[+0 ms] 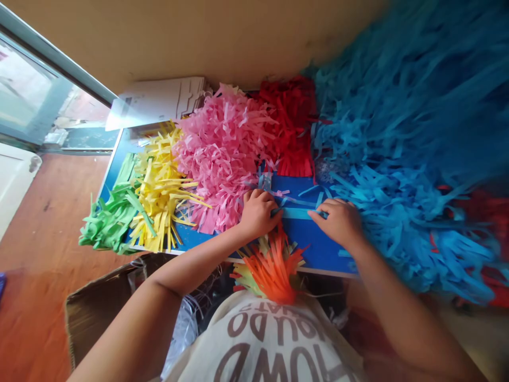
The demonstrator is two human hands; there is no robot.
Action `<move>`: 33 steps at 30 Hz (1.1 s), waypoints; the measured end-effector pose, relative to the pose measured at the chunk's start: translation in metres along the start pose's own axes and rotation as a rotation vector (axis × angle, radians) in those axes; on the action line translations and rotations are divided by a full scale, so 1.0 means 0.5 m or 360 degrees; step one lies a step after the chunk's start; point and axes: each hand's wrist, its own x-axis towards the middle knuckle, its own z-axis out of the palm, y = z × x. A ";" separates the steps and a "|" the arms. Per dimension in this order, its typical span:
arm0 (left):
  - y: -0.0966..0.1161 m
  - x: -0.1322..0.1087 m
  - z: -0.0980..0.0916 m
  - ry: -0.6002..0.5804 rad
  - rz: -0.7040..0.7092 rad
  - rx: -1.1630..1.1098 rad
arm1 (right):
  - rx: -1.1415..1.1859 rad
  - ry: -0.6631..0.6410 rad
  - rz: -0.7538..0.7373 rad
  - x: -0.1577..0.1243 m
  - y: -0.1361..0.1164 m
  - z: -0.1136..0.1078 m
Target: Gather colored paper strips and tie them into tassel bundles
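Our left hand (257, 215) is curling almost shut, its fingers (267, 200) closing on one end of a pale blue paper strip (298, 213). Our right hand (337, 223) is arching over the strip's other end, its fingertips (318, 214) pressing onto the paper, though we cannot tell how firmly they are gripping it. The strip is stretching between our hands, just above a blue board (302, 244), with thinner blue strips (292, 199) crossing beside it. Pink fringed paper (217, 159) is heaping up against our left hand, with red fringed paper (290, 124) lying beyond it. Yellow fringed paper (161, 193) and green fringed paper (111, 217) are piling toward the board's left end, while a huge mass of blue fringed paper (397, 159) is spreading away on our right. Orange fringed paper (272, 268) is hanging by the board's near edge, above our lettered white T-shirt (270, 339). A stack of printed sheets (159, 101) is resting against a beige wall (178, 37), a glass pane (27, 90) is catching the light, and an open cardboard box (95, 302) is sitting on the reddish wooden floor (47, 223).
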 end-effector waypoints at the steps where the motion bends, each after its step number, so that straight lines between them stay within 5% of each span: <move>1: 0.000 0.000 -0.001 0.0008 -0.0008 0.0008 | -0.0012 -0.0006 0.0016 0.000 -0.001 -0.001; 5: 0.005 0.000 -0.012 0.0105 0.0190 0.0071 | -0.0170 0.0159 0.0045 -0.008 -0.018 -0.025; 11: 0.015 0.013 -0.035 -0.0056 0.0597 0.0127 | -0.0243 0.0039 -0.0610 -0.020 -0.050 -0.046; 18: 0.037 0.023 -0.021 0.0070 0.0681 0.0220 | -0.0218 0.0039 -0.0604 0.007 -0.031 -0.030; 27: 0.041 0.037 -0.028 0.0009 0.0753 0.0485 | -0.0538 -0.0337 -0.0815 0.053 -0.056 -0.052; 33: 0.031 0.029 -0.014 0.0099 0.0558 0.0407 | -0.0437 -0.0098 -0.0566 0.044 -0.073 -0.043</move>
